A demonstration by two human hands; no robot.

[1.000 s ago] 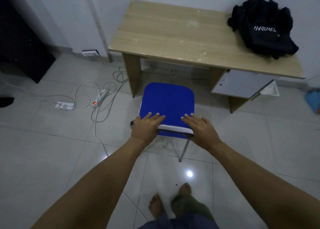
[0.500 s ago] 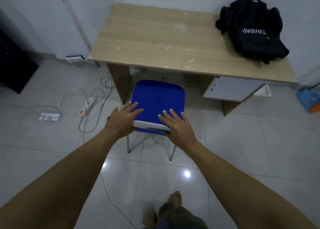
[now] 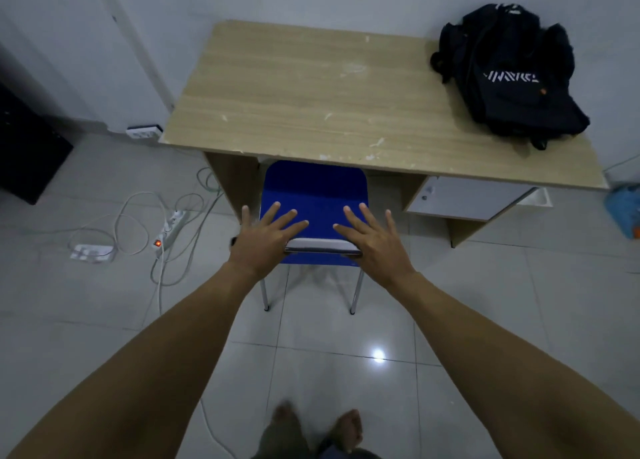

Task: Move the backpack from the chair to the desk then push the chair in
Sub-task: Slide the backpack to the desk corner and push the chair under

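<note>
With both the left hand and right hand spread flat on its top rail, grasping nothing, the chair looks light and rigid, best pushed there.

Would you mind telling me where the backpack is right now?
In the head view, the black backpack sits on the far right corner of the wooden desk, against the wall, well away from the blue chair.

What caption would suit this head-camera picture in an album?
Both hands, left hand and right hand, spread open on the blue chair at the desk; black backpack on top.
</note>
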